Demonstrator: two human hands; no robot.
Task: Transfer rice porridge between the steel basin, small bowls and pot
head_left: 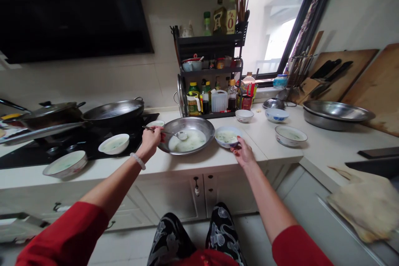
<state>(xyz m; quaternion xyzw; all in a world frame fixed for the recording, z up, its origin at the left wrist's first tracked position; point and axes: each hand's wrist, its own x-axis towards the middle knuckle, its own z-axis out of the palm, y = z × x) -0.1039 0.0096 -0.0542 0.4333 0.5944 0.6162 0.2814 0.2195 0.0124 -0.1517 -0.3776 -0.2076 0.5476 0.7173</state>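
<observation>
My left hand [151, 141] is closed round the handle of a metal spoon [181, 135]. The spoon's bowl is over the pale soup [191, 140] in a wide steel basin [209, 128]; whether it touches the liquid I cannot tell. To the basin's right, my right hand [243, 152] grips the rim of a small bowl [225, 144], with fingers at its near right side. That bowl holds pale soup with green bits and stands close beside the basin. Partly behind my left hand is another small bowl [156, 123] of soup.
Filled bowls stand at left [65, 170], [114, 151] and right [291, 141]. A wok [114, 112] and a lidded pan [46, 116] sit on the stove. Behind the basin is a black rack [208, 40] of bottles. Steel basins [336, 120] and cutting boards [370, 91] are at right.
</observation>
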